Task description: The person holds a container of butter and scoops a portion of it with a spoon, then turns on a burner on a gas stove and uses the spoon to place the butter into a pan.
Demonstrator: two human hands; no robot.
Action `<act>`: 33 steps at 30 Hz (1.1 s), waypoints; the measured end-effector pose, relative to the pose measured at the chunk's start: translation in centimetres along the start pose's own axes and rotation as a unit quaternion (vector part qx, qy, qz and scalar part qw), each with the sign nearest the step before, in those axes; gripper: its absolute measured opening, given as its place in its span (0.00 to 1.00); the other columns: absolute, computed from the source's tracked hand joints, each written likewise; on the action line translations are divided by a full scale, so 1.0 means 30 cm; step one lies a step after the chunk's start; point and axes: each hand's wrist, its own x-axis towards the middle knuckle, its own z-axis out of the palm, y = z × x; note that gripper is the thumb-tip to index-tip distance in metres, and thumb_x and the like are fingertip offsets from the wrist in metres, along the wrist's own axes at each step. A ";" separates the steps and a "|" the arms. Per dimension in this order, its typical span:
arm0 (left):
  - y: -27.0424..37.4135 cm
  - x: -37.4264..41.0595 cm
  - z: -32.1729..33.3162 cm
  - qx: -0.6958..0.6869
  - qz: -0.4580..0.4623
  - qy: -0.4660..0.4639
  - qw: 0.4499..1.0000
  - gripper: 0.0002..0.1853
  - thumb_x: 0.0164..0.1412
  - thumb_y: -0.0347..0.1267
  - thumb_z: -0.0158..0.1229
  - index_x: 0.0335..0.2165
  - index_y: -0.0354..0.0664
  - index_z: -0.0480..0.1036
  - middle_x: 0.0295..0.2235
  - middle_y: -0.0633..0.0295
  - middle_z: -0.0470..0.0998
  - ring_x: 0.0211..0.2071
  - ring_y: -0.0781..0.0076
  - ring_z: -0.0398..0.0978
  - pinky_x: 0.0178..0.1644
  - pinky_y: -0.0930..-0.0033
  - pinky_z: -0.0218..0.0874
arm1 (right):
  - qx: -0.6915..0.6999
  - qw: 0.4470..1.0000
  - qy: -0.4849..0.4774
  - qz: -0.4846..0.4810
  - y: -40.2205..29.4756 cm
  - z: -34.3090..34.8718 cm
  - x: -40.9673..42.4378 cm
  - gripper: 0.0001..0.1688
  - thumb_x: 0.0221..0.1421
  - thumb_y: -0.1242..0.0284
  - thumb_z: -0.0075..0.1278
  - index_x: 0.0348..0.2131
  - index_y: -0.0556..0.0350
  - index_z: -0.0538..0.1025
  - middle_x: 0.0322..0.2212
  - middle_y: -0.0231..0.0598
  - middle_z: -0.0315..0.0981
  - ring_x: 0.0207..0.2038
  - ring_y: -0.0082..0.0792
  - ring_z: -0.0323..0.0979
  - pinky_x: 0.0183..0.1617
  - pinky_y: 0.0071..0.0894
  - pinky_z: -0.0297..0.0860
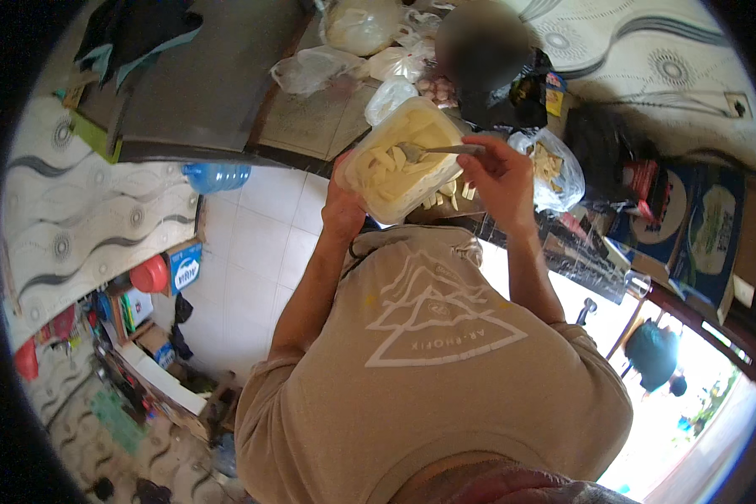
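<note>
My left hand (342, 205) grips the near left side of a rectangular translucent plastic tub (398, 205), which is tilted. Inside the tub lie pale cut pieces (387, 160) in a creamy yellow mixture. My right hand (501, 179) holds the handle of a metal spoon or fork (441, 150) between thumb and fingers. Its head is among the pieces, so its exact shape is partly hidden. Below the tub, more pale cut sticks (450, 192) lie on the counter by my body, partly covered by the tub and my right hand.
Knotted plastic bags (362, 25) stand on the tiled counter (302, 123) behind the tub. To the right are an open clear bag with light brown pieces (547, 165), a black bag (595, 142) and blue cardboard boxes (705, 233). A blue water jug (217, 177) is at left.
</note>
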 end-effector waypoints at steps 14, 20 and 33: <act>0.102 -0.496 -0.146 -0.037 0.216 0.286 0.933 0.39 0.43 0.35 0.54 0.56 0.37 0.56 0.50 0.57 0.67 0.54 0.64 0.66 0.56 0.63 0.60 | -0.033 0.863 -0.269 -0.426 -0.197 0.352 0.107 0.11 0.50 0.81 0.52 0.36 0.55 0.79 0.26 0.42 0.77 0.27 0.40 0.74 0.31 0.34 0.69; 0.203 -0.739 -0.342 -0.083 0.303 0.333 0.889 0.37 0.48 0.39 0.57 0.55 0.36 0.57 0.49 0.58 0.68 0.53 0.66 0.67 0.56 0.62 0.60 | -0.041 0.819 -0.325 -0.470 -0.267 0.744 -0.098 0.07 0.51 0.79 0.54 0.33 0.56 0.78 0.26 0.43 0.76 0.26 0.43 0.73 0.29 0.36 0.68; 0.432 -1.405 -0.859 -0.132 0.392 0.475 0.777 0.40 0.45 0.42 0.62 0.55 0.40 0.58 0.50 0.59 0.68 0.52 0.67 0.69 0.54 0.66 0.64 | -0.036 0.729 -0.543 -0.416 -0.449 1.622 -0.638 0.08 0.55 0.77 0.50 0.34 0.57 0.79 0.26 0.44 0.77 0.29 0.39 0.75 0.33 0.32 0.69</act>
